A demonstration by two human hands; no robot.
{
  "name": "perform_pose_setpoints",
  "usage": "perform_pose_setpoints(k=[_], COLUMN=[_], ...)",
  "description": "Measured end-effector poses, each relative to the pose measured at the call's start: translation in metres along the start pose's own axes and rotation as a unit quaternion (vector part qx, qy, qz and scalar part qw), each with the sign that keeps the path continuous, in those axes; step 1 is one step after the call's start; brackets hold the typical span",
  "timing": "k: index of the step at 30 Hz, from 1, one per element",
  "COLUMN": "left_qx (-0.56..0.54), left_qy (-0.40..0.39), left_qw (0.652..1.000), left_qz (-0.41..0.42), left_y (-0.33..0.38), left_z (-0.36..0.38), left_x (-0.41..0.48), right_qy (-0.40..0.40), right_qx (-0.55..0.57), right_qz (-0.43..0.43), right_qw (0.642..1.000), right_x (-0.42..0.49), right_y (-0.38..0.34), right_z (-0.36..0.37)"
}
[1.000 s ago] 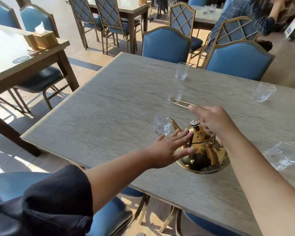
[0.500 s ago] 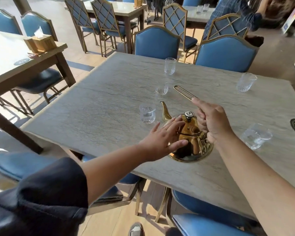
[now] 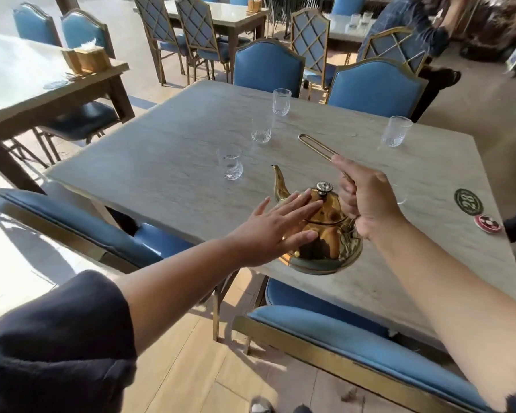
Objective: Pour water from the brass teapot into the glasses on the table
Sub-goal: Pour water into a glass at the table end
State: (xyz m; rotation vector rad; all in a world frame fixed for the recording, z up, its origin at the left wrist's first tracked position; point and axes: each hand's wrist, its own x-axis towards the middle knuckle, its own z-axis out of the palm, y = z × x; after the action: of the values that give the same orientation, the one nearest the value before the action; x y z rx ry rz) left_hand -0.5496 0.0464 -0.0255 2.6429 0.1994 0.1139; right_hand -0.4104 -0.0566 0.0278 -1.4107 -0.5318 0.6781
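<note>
With right hand (image 3: 367,201) grip closed on the handle (image 3: 322,148) and flat, open left hand (image 3: 276,229) steadying the brass teapot (image 3: 320,234) near the surface (image 3: 149,168) edge, tip slowly, spout toward nearest glass (image 3: 229,162).

Restaurant dining room — rows of tables (image 3: 167,150), blue chairs (image 3: 268,65), numbered table marker (image 3: 468,201)

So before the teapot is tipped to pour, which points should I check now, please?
1. Right hand closed on the handle: ok.
2. Left hand flat against the brass teapot, steadying it: ok.
3. Lid knob seated on top: ok.
4. Spout pointing toward the nearest glass: ok.
5. That glass upright: ok.
6. Water level inside the teapot: cannot tell.
</note>
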Motion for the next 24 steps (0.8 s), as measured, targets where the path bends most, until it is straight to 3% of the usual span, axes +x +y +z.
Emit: perform_pose_setpoints(k=[10, 18, 24], left_qx=[0.016, 0.058, 0.068], left_qy=[-0.100, -0.200, -0.208], left_qw=[0.995, 0.978, 0.976], left_qz=[0.003, -0.010, -0.024], left_y=[0.097, 0.190, 0.259], left_z=[0.031, 0.076, 0.125], left_x=[0.014, 0.055, 0.107], right_qy=[0.047, 0.039, 0.014], right_qx=[0.023, 0.029, 0.022], right_qz=[-0.036, -0.025, -0.013], right_qw=[0.998, 0.999, 1.000], right_x=[-0.066, -0.090, -0.089], right_y=[0.002, 0.008, 0.003], right_z=[-0.087, -0.196, -0.293])
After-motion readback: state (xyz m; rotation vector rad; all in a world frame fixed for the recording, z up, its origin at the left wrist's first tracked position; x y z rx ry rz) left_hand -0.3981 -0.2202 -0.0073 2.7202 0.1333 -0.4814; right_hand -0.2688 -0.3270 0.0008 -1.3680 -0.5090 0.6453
